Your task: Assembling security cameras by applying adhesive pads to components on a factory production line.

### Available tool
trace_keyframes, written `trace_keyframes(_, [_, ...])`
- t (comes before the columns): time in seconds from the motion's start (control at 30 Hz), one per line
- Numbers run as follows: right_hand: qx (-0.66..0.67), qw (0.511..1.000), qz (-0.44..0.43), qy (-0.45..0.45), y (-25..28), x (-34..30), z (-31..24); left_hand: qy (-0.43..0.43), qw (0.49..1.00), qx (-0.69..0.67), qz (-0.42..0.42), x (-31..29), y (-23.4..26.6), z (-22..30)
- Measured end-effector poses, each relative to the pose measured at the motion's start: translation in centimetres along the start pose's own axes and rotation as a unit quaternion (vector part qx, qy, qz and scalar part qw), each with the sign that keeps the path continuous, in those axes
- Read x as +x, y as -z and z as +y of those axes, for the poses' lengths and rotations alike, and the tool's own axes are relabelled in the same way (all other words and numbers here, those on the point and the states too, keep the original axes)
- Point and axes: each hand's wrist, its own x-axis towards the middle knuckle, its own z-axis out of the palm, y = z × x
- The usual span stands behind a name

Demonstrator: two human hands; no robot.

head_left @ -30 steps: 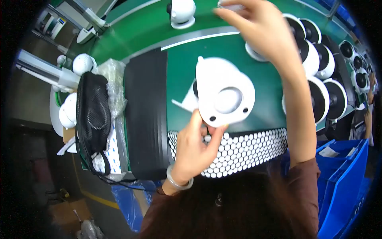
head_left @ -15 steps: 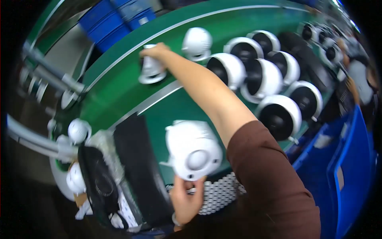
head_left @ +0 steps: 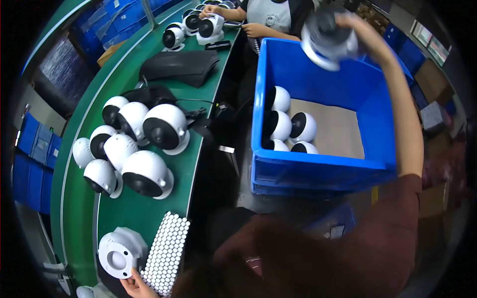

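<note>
Green bench [head_left: 149, 211] runs up the left; past its edge and a dark gap stands a blue bin [head_left: 318, 171], cardboard floor [head_left: 330, 131] showing beside five round units [head_left: 284, 125]. Eight more units [head_left: 120, 149] cluster mid-bench. Right hand [head_left: 349, 21] grips a blurred unit [head_left: 324, 40] above the bin; left hand [head_left: 140, 288] pinches a tilted unit [head_left: 125, 248] at the bench's near end.

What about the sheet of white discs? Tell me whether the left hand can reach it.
Probably yes: the sheet of white discs lies close beside the left hand, though its fingers hold a white device.
</note>
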Motion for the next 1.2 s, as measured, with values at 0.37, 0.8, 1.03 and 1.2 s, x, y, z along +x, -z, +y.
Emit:
trace_keyframes(0.37, [-0.127, 0.916, 0.168, -0.341, -6.1, 0.7, 28.2, 0.016, 0.999, 0.02, -0.038, -1.7, -3.4, 7.4])
trace_keyframes(0.8, [-0.327, 0.844, -0.292, -0.309, -4.3, 8.6, 29.6, 0.119, 0.951, 0.24, -0.155, -4.4, -2.7, 13.1])
trace_keyframes(1.03, [-0.096, 0.924, -0.311, 0.199, -16.6, 4.0, -7.3, 0.005, 0.96, 0.065, -0.272, -3.1, -3.0, 16.9])
trace_keyframes(1.2, [0.104, 0.67, -0.546, 0.492, -35.7, -12.8, -22.1, -0.035, 0.976, -0.061, -0.208, -4.7, 1.8, 13.6])
